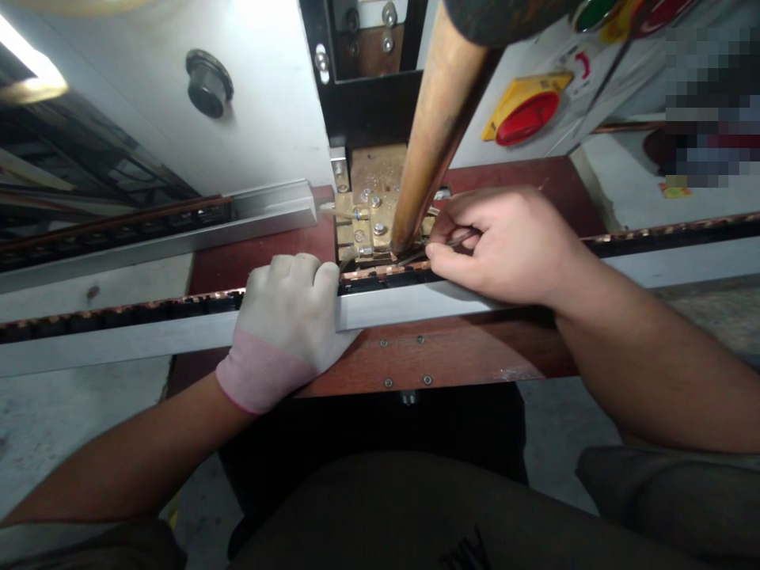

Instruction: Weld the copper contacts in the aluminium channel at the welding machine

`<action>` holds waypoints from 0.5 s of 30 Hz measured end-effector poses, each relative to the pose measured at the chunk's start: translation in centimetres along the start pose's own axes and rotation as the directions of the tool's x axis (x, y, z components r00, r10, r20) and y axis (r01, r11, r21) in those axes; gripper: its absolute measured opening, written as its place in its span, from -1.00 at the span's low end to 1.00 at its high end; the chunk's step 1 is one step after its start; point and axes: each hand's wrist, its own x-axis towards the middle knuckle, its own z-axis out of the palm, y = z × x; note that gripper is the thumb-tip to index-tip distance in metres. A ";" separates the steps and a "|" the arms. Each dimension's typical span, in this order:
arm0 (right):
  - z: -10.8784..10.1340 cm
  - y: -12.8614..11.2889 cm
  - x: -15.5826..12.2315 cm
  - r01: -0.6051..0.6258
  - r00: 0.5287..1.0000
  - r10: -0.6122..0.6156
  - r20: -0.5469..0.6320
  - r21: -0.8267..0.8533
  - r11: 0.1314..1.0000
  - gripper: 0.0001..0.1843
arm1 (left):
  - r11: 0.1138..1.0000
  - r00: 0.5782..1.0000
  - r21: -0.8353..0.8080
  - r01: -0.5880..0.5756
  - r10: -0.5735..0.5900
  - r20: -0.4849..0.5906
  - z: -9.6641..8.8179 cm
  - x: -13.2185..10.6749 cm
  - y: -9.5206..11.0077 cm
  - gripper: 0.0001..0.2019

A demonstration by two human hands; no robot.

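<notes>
My left hand [285,317], in a white glove with a pink cuff, is closed over a long silver metal rail [409,307]. The rail crosses the whole view and carries a black strip with copper-coloured pieces [385,277] along its top. My right hand [504,245] is bare and pinches a thin, pointed metal tool [414,257], perhaps tweezers. The tool's tip is at the copper-coloured pieces, just beside the lower end of a thick copper rod [436,119]. Fingers hide most of the tool. Behind the rail sits a brass block [378,214] with screws and fittings.
A reddish-brown board [451,352] with screws lies under the rail. A white machine housing [261,79] stands behind, with a black knob [209,83] on the left and a red rotary switch [527,117] on the right. Another rail [273,215] lies at the back left.
</notes>
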 end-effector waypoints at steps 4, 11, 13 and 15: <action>0.3 -0.6 -0.2 0.013 1.000 -0.013 -0.005 -0.019 1.000 -0.86 | 1.000 1.000 -0.019 -0.004 0.004 -0.015 0.1 0.0 0.3 -0.45; 0.8 -0.6 -0.4 0.024 0.999 -0.027 -0.047 -0.079 0.997 -0.80 | 1.000 1.000 -0.023 0.006 -0.007 -0.026 0.1 -0.1 0.3 -0.46; 0.9 -0.6 -0.4 0.016 0.999 -0.020 -0.048 -0.094 0.995 -0.80 | 1.000 1.000 -0.027 0.011 -0.012 -0.026 0.1 -0.1 0.3 -0.47; 1.0 -0.6 -0.4 0.006 0.999 -0.010 -0.041 -0.095 0.995 -0.80 | 0.999 1.000 -0.034 0.011 -0.012 -0.019 0.1 -0.1 0.3 -0.46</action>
